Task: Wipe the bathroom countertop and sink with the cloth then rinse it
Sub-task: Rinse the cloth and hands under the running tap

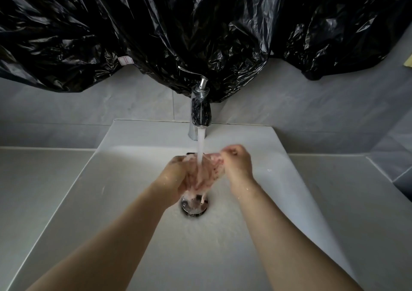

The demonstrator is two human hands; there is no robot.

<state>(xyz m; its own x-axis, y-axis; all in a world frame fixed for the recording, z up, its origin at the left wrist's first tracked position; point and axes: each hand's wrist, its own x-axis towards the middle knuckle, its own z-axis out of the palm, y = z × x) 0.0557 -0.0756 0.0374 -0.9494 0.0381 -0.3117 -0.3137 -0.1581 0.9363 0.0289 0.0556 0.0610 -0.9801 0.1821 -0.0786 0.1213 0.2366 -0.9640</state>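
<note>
Item one, the cloth (213,169): a thin pale piece with a reddish print. It is bunched between both grips, directly under the water stream (200,143) and above the drain (194,206), inside the sink (133,201). I judge it soaked through, so limp, heavier than when dry, slick on the surface and with no stiffness to push against. It is not fragile. I would take hold on a gathered bunch or a folded edge, since a pinch on a single wet layer is likely to slip.

Left grip (178,174): fingers curled round the lower left bunch of the cloth. Right grip (236,163): fingers curled, pinching the upper right edge and holding it up into the flow.

Containers: the sink takes the full stream. I see a thin sheet of water on its floor running toward the drain, and a tail of cloth dripping onto it. I see no standing depth, and I cannot tell the stopper's position. The faucet (199,110) runs with its lever (185,69) raised.

Surroundings: the bench (44,179) flanks the sink on both sides, with a few droplets on the rim to the right. A black plastic sheet (200,23) hangs over the tiled wall behind the faucet.

Stage, as a judgement: this is the rinse; I cannot confirm the wiping from here
</note>
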